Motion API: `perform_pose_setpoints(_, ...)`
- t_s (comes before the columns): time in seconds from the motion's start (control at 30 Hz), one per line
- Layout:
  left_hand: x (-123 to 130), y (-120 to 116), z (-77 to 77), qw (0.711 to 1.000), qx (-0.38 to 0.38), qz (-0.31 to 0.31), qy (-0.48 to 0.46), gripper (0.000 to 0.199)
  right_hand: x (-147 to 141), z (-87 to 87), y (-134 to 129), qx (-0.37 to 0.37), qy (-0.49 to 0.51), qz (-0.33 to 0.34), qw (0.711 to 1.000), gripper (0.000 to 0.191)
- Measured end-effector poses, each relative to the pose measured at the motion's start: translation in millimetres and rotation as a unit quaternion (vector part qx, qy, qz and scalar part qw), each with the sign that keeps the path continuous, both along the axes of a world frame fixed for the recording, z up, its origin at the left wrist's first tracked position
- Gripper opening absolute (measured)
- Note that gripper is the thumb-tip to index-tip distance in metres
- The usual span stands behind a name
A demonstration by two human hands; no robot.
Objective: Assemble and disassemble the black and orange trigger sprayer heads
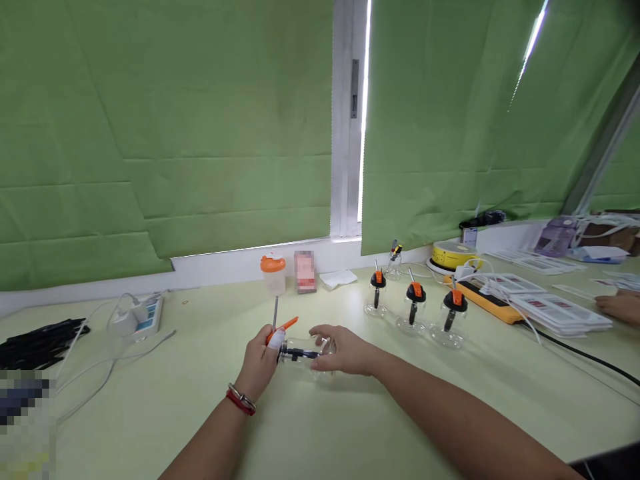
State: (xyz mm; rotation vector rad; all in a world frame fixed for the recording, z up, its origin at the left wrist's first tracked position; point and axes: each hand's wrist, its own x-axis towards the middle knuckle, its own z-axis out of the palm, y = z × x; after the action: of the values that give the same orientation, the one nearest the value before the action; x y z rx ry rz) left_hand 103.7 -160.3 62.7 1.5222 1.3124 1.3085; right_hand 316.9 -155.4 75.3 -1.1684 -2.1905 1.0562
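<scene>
Lying on its side between my hands is a clear glass bottle (305, 352) with a dark tube inside. My left hand (264, 353) is closed around its lid end, where an orange lever (290, 323) and a thin metal spout (275, 310) stick out. The lid itself is mostly hidden by the fingers. My right hand (345, 350) curves around the bottle's base, thumb and fingers gripping the glass. To the right stand three similar glass bottles, the nearest one (450, 327) upright with a black and orange lid.
Behind are an orange-lidded cup (273, 273), a small box (305, 272) and white paper (339, 279). A power strip (149, 318) and black strips (40, 343) lie left. Rightward are an orange power strip (490, 300), yellow tape roll (454, 255), printed sheets (560, 310) and another person's hand (620, 305).
</scene>
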Motion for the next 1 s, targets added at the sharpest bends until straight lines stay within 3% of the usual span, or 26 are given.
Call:
perform_pose_setpoints(0.07,3,1,0.5,0.999,-0.044,0.006,-0.015,0.034,-1,-0.2,-5,0.180,-0.045,-0.003,0.983,0.077)
perform_pose_setpoints(0.13,7,0,2.0,0.996,-0.078,0.009,-0.033,0.037,-3,-1.2,-11,0.348,-0.080,0.006,0.934,0.065)
perform_pose_setpoints(0.23,11,-2,5.9,0.985,-0.151,-0.023,-0.077,0.039,-2,-5.1,-16,0.441,-0.104,0.047,0.890,0.042)
perform_pose_setpoints(0.3,11,-4,8.4,0.976,-0.191,-0.041,-0.099,0.039,0,-7.4,-16,0.438,-0.103,0.072,0.890,0.037)
perform_pose_setpoints(0.37,9,-5,9.7,0.980,-0.168,-0.025,-0.100,0.039,2,-7.4,-16,0.423,-0.081,0.066,0.900,0.037)
perform_pose_setpoints(0.43,6,-5,9.6,0.990,-0.109,0.003,-0.090,0.037,4,-4.8,-14,0.382,-0.046,0.013,0.923,0.058)
perform_pose_setpoints(0.5,4,-5,8.4,0.995,-0.063,0.012,-0.075,0.035,5,-1.1,-12,0.293,-0.036,-0.029,0.955,0.087)
perform_pose_setpoints(0.57,4,-4,6.3,0.999,-0.030,0.006,-0.045,0.033,3,1.4,-11,0.218,-0.075,-0.026,0.973,0.096)
perform_pose_setpoints(0.6,4,-4,5.0,0.999,-0.024,0.006,-0.035,0.032,1,1.7,-11,0.213,-0.104,-0.019,0.971,0.093)
perform_pose_setpoints(0.67,5,-3,2.2,0.998,-0.041,0.017,-0.040,0.031,-2,0.7,-12,0.280,-0.153,-0.030,0.947,0.079)
perform_pose_setpoints(0.77,4,2,-1.5,0.989,-0.106,0.041,-0.090,0.031,-1,-3.8,-14,0.438,-0.181,-0.070,0.878,0.053)
perform_pose_setpoints(0.83,-1,6,-3.0,0.985,-0.123,0.052,-0.114,0.029,6,-8.7,-13,0.490,-0.179,-0.096,0.848,0.048)
perform_pose_setpoints(0.9,-9,10,-3.6,0.981,-0.125,0.064,-0.137,0.027,20,-16.5,-9,0.465,-0.158,-0.157,0.857,0.049)
perform_pose_setpoints(1.0,-21,16,-4.4,0.976,-0.118,0.081,-0.162,0.027,52,-35.5,0,0.318,-0.097,-0.290,0.898,0.061)
